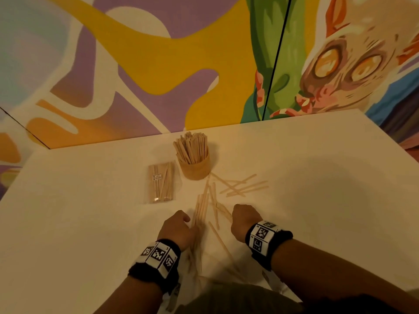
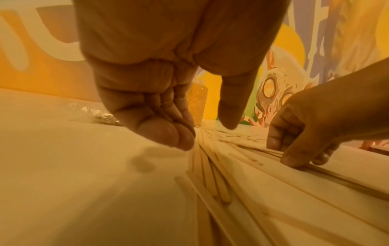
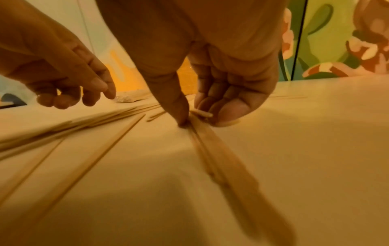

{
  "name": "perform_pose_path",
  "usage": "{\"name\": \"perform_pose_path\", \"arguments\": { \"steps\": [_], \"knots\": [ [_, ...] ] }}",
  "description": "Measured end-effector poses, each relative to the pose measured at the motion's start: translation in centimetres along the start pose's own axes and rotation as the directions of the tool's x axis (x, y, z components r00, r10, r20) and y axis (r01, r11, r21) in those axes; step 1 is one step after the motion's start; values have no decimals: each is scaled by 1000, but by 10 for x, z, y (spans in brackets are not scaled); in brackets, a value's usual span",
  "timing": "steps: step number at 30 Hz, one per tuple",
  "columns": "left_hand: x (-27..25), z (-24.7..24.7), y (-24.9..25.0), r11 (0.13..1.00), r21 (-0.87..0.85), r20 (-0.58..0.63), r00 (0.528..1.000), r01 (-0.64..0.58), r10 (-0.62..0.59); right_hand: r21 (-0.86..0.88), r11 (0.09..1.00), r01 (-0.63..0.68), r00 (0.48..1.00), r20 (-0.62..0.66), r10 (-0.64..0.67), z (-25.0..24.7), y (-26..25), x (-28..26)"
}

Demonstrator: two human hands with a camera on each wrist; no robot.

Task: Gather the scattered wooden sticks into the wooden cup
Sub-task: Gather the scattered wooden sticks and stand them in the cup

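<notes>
The wooden cup point(image 1: 195, 167) stands at the table's far middle, packed with upright sticks. Loose wooden sticks point(image 1: 242, 186) lie fanned out in front of it and toward me. My left hand point(image 1: 181, 223) hovers at the left edge of a straight bundle of sticks point(image 1: 200, 209). Its fingers are loosely curled and its thumb points down, holding nothing point(image 2: 206, 131). My right hand point(image 1: 242, 216) is down on another few sticks point(image 3: 221, 149). There the thumb presses on them and the curled fingers pinch their ends point(image 3: 200, 118).
A clear packet of sticks point(image 1: 159, 184) lies left of the cup. The white table point(image 1: 328, 177) ends at a painted wall just behind the cup. More sticks lie close to my body, between my forearms.
</notes>
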State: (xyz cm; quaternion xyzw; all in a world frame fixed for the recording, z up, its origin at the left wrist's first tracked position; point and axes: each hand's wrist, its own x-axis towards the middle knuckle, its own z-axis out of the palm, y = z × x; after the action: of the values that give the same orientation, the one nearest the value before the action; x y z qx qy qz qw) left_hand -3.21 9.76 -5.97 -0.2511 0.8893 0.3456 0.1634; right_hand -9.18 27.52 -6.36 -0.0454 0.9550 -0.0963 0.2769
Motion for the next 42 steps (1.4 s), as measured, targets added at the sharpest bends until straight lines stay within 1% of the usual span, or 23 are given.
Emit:
{"name": "perform_pose_path", "arguments": {
  "steps": [2,4,7,9,11,13,15,20,22,25,27,29,32,34,36,38,42],
  "knots": [
    [-5,-1,0,1000,-12,-15,1000,-15,15,59,998,-17,1000,23,16,-2,2,2],
    [-9,-2,1,999,-16,-29,999,-32,31,58,998,-28,998,49,25,-4,3,4],
    [-13,-3,1,999,-15,-34,999,-41,40,-25,999,-26,996,81,28,-7,1,4],
    [-15,-3,1,999,-13,-31,999,-37,37,-58,998,20,997,69,-16,-5,-2,3],
    [-17,-3,0,999,-8,-27,999,-38,38,-142,988,58,997,57,-50,0,-4,3],
    [-19,-2,1,999,-8,-21,999,-38,38,-222,974,39,998,53,-28,4,-6,2],
    [-19,-1,1,999,-5,-16,999,-35,35,-205,979,14,998,56,-2,4,-5,5],
    [-20,-1,2,999,10,-5,1000,-30,30,-189,981,35,998,53,-25,0,3,10],
    [-21,-1,3,1000,11,2,1000,-28,28,-211,976,46,998,49,-36,-1,5,11],
    [-21,0,3,999,10,8,999,-32,32,-291,952,96,995,34,-90,-2,10,12],
    [-21,0,5,999,10,11,999,-33,32,-313,944,101,995,29,-97,-1,13,13],
    [-21,1,6,999,15,15,999,-35,35,-282,955,93,996,23,-90,-1,15,15],
    [-20,2,7,999,17,20,999,-51,51,-93,995,26,999,23,-24,-7,18,16],
    [-20,2,8,998,11,19,997,-68,68,-13,1000,26,999,31,-26,-14,20,16],
    [-19,2,11,997,7,18,997,-78,78,-11,998,65,996,62,-64,-19,24,16],
    [-17,1,13,996,9,19,996,-90,89,-53,993,101,991,97,-96,-24,31,14],
    [-15,0,16,993,-3,26,993,-115,115,-116,986,119,979,177,-98,-32,48,9]
  ]
}}
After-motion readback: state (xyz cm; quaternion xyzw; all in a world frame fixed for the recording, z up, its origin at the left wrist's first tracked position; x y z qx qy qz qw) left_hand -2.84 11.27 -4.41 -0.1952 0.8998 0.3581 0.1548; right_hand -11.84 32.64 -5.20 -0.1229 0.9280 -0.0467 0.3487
